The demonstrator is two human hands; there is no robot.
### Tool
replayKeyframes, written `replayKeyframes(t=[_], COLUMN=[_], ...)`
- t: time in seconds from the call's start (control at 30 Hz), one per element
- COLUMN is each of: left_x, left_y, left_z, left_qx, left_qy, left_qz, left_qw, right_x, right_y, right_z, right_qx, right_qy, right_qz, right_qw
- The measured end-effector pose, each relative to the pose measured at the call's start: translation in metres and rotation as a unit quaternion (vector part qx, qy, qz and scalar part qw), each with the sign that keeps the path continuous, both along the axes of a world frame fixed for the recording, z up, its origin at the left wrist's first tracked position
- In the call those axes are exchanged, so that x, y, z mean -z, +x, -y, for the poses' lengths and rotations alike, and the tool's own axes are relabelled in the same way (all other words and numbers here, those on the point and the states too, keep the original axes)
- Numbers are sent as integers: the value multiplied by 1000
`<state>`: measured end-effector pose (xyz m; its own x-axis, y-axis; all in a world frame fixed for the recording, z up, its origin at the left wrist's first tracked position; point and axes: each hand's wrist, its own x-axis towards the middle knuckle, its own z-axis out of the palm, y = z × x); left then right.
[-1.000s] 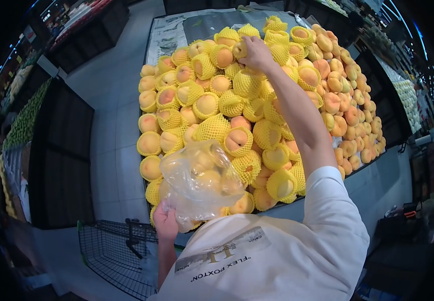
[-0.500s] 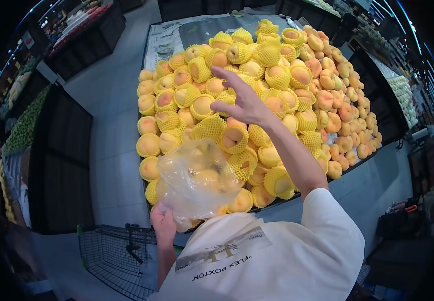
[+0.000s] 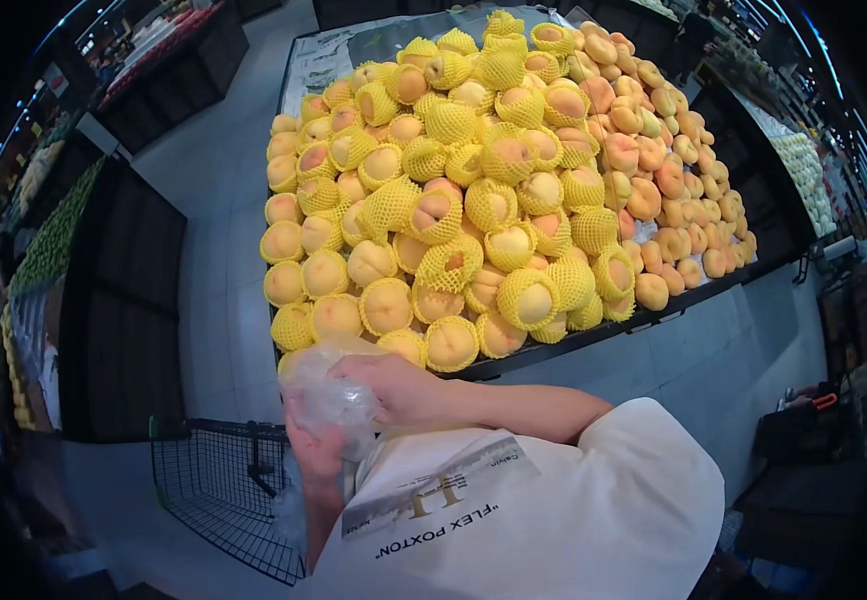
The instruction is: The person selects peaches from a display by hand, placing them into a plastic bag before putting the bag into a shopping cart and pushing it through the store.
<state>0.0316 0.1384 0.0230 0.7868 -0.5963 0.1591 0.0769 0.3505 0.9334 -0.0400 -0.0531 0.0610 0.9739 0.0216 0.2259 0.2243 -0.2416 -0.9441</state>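
Observation:
A clear plastic bag, bunched up, is between my two hands near my chest, at the front edge of the fruit stand. My left hand grips it from the lower left. My right hand is closed on it from the right, its fingertips partly hidden by the plastic. Just beyond the hands are peaches in yellow foam nets, piled on the stand. Flat, unwrapped peaches lie on the right side of the pile.
A black wire shopping cart stands at the lower left, close to the stand. Dark display stands, one with green fruit, line the left. Another stand with pale wrapped fruit is at the far right.
My right hand has come back from above the netted peaches to the bag. The bag, spread out before, is now bunched up between both hands. The view has shifted slightly.

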Motion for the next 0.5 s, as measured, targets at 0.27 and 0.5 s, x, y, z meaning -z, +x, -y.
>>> replayKeyframes(t=[0.27,0.5], left_x=[6,27], left_y=[-66,-116], left_z=[-2,-35], left_qx=[-143,-90], left_qy=[10,-112], left_qz=[-128,-335], left_qw=[981,931], right_x=[2,35], right_y=[-61,-127], right_z=[-19,-49], right_qx=[19,-30], right_qy=[-238,92], right_qz=[132,-3], right_qw=[962,995])
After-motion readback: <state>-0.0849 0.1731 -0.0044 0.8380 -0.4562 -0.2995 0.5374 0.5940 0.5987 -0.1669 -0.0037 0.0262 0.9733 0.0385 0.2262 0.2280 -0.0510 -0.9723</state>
